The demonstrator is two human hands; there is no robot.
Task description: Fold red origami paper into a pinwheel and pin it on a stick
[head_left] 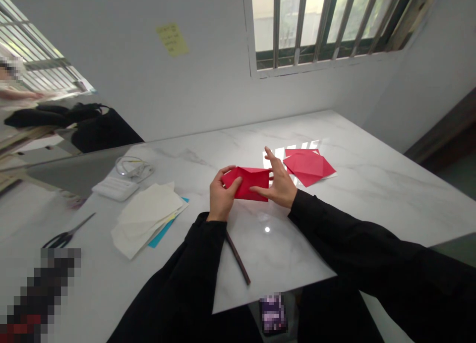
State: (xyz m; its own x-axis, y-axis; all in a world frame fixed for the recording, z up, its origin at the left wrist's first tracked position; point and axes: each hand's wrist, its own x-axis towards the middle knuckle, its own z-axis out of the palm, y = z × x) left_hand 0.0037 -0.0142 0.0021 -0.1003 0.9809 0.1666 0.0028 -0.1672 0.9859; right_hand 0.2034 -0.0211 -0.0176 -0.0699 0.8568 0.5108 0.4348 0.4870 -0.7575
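White walls and a barred window stand beyond a white marble counter. Cream paper sheets lie at left, red sheets far right. At centre, the folded red paper is pinched by the left hand; the right hand, fingers spread, presses its right edge.

A folded red paper rectangle with diagonal creases meeting at its top edge lies flat, its left end pinched under the left fingertips, its right end beneath the right fingers.
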